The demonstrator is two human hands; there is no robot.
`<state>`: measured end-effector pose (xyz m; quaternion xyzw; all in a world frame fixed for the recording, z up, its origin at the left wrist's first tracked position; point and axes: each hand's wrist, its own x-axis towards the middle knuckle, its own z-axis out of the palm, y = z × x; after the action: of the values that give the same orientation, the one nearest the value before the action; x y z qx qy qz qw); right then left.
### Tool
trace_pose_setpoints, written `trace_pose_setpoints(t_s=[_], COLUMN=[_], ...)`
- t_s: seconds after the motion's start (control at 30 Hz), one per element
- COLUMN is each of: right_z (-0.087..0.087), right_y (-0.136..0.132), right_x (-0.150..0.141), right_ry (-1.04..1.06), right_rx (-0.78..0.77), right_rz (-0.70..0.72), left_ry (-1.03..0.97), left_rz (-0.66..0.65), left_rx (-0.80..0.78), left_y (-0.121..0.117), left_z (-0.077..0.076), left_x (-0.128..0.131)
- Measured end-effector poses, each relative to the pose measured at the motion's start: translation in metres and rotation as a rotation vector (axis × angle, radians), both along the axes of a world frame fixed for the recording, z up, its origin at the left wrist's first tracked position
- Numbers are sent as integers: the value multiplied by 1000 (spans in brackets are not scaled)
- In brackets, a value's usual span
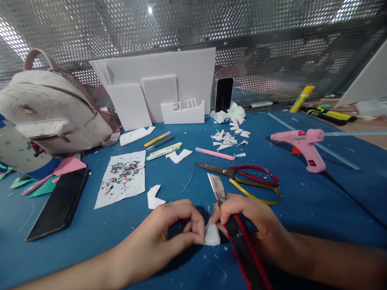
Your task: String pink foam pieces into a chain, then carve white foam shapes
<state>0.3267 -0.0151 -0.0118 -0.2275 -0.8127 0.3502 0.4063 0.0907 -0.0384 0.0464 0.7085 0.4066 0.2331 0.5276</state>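
Note:
A small white foam piece [212, 235] lies between my two hands on the blue table. My left hand [180, 227] pinches its left edge between thumb and fingers. In my right hand [248, 216] is a red and black utility knife [248, 258], its blade [216, 186] out and pointing up and away from me. Fingertips of that same hand also touch the right side of the foam piece. Just beyond, scissors [243, 175] with red and yellow handles lie on the table. An angular white offcut [155, 197] rests left of my hands.
A pink glue gun [301, 145] lies right, its cord trailing. White paper [121, 176] bears colourful bits. A phone [59, 203] and a pale backpack [54, 109] stand left. Pens [161, 143], foam scraps [225, 138] and white boards [183, 76] are farther back, beside an upright phone [224, 94].

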Motion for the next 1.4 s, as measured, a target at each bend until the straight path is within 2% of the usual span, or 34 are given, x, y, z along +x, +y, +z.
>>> trace_pose_setpoints(t_s=[0.1, 0.33, 0.63, 0.73, 0.83, 0.9, 0.97, 1.03, 1.1, 1.23, 1.4], right_z=[0, 1, 3, 4, 5, 7, 8, 8, 7, 6, 6], right_y=[1, 1, 0, 0, 0, 0, 0, 0, 0, 1, 1], right_x=[0, 0, 0, -1, -1, -2, -2, -2, -1, -2, -1], right_ry=[-2, -29, -86, -64, -57, -57, -51, -44, -41, -34, -34], right_rx=[-11, -6, -4, 4, 1, -4, -6, -7, -12, -16, -15], right_rz=[-13, 9, 3, 25, 33, 29, 39, 52, 56, 66, 78], left_ry=[-68, -40, -25, -17, -38, -5, 107, 253, 348, 409, 440], left_rz=[22, 66, -51, -54, 22, 85, 97, 17, -53, -136, -184], left_rx=[-84, -38, 154, 107, 23, 110, 330, 459, 454, 432, 486], left_y=[-1, 0, -3, -3, 5, 14, 25, 34, 40, 44, 46], left_z=[-1, -3, -5, -1, 11, 19, 22, 17, 5, -20, -26], left_x=[1, 5, 4, 2, -6, -16, -29, -40, -49, -57, -59])
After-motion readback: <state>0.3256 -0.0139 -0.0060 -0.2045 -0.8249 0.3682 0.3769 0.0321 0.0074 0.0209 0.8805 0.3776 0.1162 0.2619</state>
